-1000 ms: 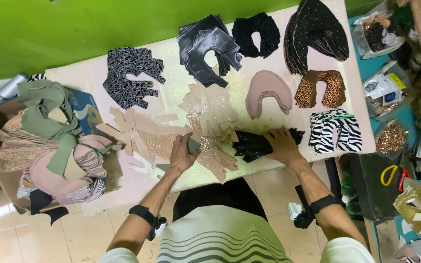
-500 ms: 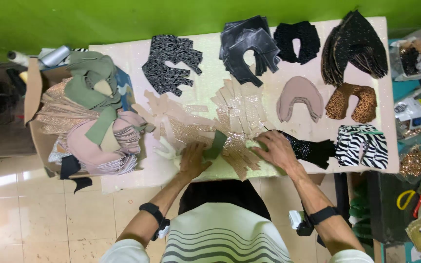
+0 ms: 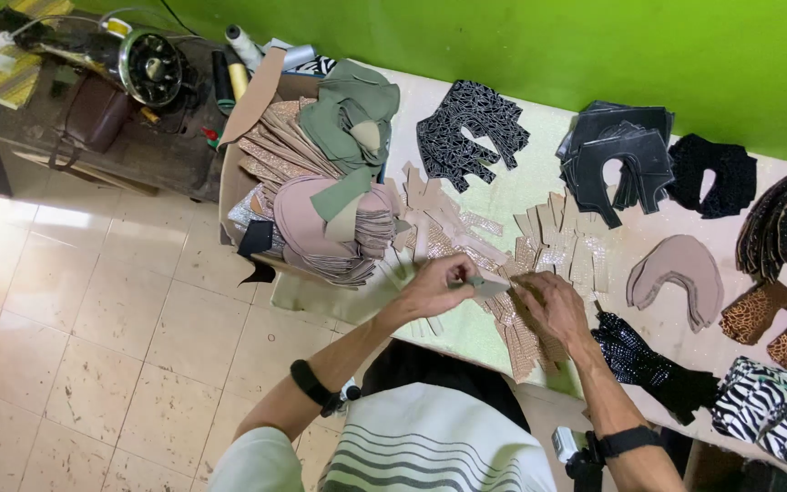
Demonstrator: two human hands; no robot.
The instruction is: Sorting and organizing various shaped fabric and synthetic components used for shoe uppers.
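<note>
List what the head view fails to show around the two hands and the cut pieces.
- Small grey piece: pinched in the left hand, mostly covered by its fingers.
- Shiny beige strips: partly hidden under the right hand.
- Zebra-print piece: cut off by the frame's lower right edge.

Cut strip [image 3: 489,286] pinched between both hands; fanned pieces [image 3: 557,246] beyond the grip, stacked pile [image 3: 321,200] to its left, curved pieces [image 3: 680,273] to its right.

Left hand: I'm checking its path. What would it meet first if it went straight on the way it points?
Probably the right hand, just beyond the left hand and its small grey-green piece; depth is unclear.
</note>
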